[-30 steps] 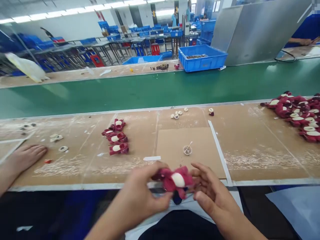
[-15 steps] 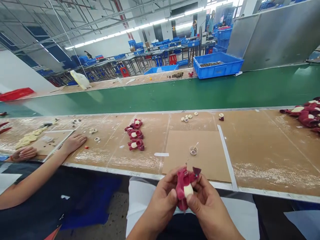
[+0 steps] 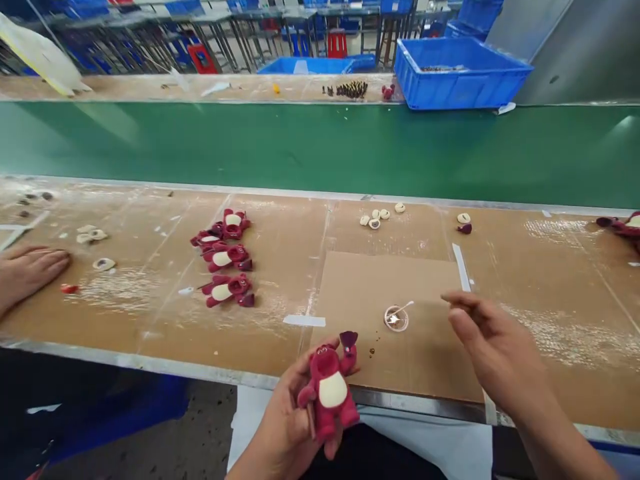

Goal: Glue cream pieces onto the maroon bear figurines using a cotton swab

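Note:
My left hand (image 3: pixel 295 407) is closed around a magenta toy bear figure (image 3: pixel 333 389) with a cream belly and a dark purple piece on its raised arm. The figure is upright, its front towards me, over the table's near edge. Out to the right, my right hand (image 3: pixel 493 347) hovers above the cardboard sheet (image 3: pixel 360 287), its thumb and fingers apart with nothing seen between them. To that hand's left, a small clear dish (image 3: pixel 397 319) of liquid has a cotton swab (image 3: pixel 404 307) leaning on its rim. A few brown drops lie nearby.
Several similar bear figures (image 3: pixel 227 291) lie left of the cardboard. Cream round pieces (image 3: pixel 385 214) sit behind it, and another with a purple piece (image 3: pixel 465 229) at right. A co-worker's hand (image 3: pixel 33 273) rests at far left. Beyond runs a green belt (image 3: pixel 280 143); a blue crate (image 3: pixel 450 87) stands behind.
My right hand has let go of the bear figure and moved right, over the cardboard. My left hand keeps the figure, now a little further left. The view has tilted down.

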The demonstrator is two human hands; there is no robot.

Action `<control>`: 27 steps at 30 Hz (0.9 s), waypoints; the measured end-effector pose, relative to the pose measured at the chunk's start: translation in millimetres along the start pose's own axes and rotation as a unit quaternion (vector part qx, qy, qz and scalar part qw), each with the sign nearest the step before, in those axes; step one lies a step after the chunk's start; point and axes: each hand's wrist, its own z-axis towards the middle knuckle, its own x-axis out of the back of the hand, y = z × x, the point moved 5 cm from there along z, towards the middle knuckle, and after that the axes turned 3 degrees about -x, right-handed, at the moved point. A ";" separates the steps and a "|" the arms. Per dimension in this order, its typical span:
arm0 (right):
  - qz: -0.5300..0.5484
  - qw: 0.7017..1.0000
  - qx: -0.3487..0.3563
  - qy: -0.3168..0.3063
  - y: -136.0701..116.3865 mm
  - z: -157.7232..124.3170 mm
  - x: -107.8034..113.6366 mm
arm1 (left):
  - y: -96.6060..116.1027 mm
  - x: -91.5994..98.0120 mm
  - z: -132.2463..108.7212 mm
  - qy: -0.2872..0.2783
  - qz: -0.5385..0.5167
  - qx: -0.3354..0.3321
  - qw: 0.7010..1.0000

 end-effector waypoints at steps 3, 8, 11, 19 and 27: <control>-0.020 0.998 -0.005 -0.058 6.8 16.8 -19.4 | -3.2 1.5 -1.1 0.011 -0.006 0.058 0.998; -0.057 0.996 0.048 -0.058 -5.7 13.8 -40.0 | -13.3 -8.0 6.1 -0.053 -0.070 0.104 0.991; -0.075 0.993 0.084 -0.030 -14.9 7.4 -32.4 | -14.0 -14.7 11.0 -0.102 -0.093 0.094 0.986; -0.123 0.982 0.134 -0.049 -12.1 -0.9 -35.6 | -12.7 -23.6 14.5 -0.114 -0.102 0.130 0.980; -0.135 0.977 0.148 -0.068 -17.2 -3.6 -34.1 | -10.0 -22.0 13.0 -0.085 -0.055 0.131 0.986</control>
